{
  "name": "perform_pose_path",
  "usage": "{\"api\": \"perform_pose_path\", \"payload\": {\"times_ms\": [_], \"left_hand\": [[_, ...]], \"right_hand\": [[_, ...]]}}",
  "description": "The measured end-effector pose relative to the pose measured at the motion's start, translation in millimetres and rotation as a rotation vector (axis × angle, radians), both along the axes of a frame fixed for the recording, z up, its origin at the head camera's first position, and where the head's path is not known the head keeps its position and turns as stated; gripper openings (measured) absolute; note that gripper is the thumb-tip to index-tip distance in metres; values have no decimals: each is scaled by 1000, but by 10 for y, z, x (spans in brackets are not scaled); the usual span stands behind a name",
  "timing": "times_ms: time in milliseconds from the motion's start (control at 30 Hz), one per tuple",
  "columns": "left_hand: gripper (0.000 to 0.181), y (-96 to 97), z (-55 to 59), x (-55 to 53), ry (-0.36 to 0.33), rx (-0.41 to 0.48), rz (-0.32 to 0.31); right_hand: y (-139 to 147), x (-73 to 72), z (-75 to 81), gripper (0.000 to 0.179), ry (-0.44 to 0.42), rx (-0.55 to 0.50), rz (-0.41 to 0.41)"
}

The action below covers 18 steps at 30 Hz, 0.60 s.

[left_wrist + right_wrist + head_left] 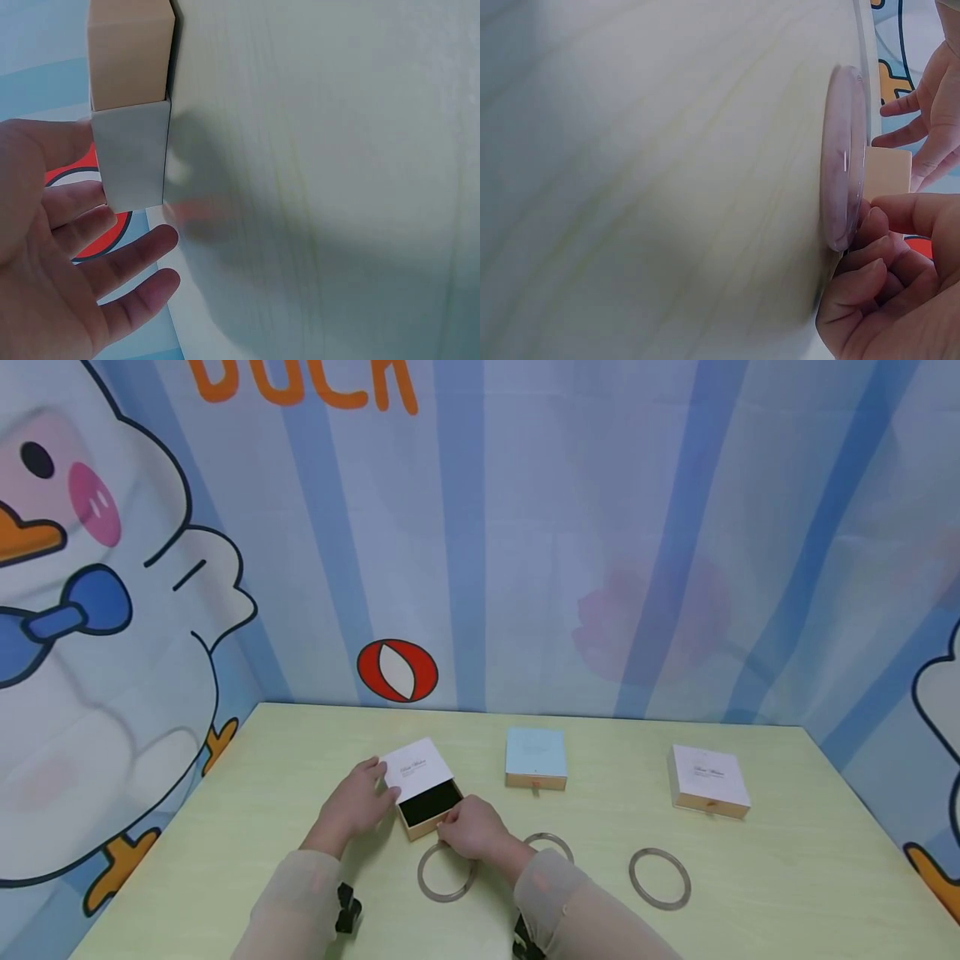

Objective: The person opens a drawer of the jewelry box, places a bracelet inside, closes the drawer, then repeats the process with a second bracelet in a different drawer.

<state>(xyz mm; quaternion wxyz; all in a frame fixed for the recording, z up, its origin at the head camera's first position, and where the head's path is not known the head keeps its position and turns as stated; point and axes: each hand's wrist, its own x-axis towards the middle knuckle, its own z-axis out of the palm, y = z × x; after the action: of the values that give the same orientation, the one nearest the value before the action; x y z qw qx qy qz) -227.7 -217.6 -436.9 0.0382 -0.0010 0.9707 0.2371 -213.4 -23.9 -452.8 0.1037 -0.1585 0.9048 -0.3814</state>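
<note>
A white drawer box (417, 767) with print on its lid stands partly pulled out at the left of the table, its dark lining (429, 803) showing. My left hand (358, 802) holds the cover at its left far corner, thumb on top; the last two fingers (142, 298) stand apart from it in the left wrist view. My right hand (476, 831) pinches the drawer's front, its fingertips curled there. Just below that hand a pale translucent bangle (446, 898) lies flat on the table. The drawer's front is partly hidden behind the right fingers.
A light blue drawer box (536, 750) stands at the back middle, a second white one (709, 774) at the right, both closed. Another bangle (550, 837) is partly covered by the right forearm; a third (656, 852) lies farther right. A printed curtain (525, 527) hangs behind the table.
</note>
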Motion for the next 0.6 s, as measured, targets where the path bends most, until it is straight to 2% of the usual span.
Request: {"api": "perform_pose_path", "payload": {"times_ms": [267, 600], "left_hand": [[57, 5, 18, 14, -7, 5, 3], [57, 8, 12, 13, 5, 9, -2]], "right_hand": [[2, 14, 13, 28, -37, 2, -17], [11, 24, 7, 28, -41, 4, -15]]}}
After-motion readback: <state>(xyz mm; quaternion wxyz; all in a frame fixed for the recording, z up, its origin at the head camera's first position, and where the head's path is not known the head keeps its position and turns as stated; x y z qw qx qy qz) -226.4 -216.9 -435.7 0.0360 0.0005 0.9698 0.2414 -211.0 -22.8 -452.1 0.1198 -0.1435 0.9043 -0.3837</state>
